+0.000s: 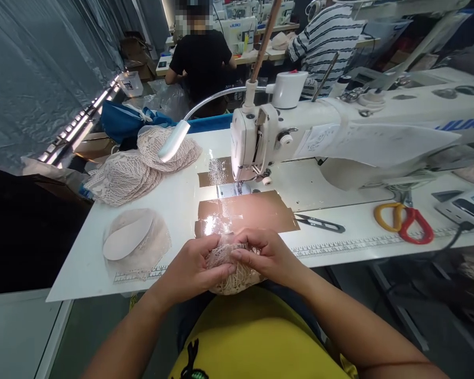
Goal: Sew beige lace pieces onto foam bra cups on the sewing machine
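Both hands meet at the table's front edge over a beige lace piece (pixel 237 281). My left hand (pixel 199 266) pinches its left side between thumb and fingers. On the right side, my right hand (pixel 266 255) grips the same lace, thumb on top. The lace bulges rounded below the fingers, and part of it is hidden by them. Just beyond lies brown tape (pixel 245 210) on the table, in front of the white sewing machine (pixel 245 142) and its needle area. Two stacks of lace cups (pixel 122 176) (pixel 174 150) lie at the back left.
On the table's left rests a pale oval pad (pixel 128 237) over sheer fabric (pixel 158 247). Black thread snips (pixel 319 223) and scissors with yellow and red handles (pixel 416 226) lie right. A lamp (pixel 174 141) overhangs the stacks. Two people sit beyond.
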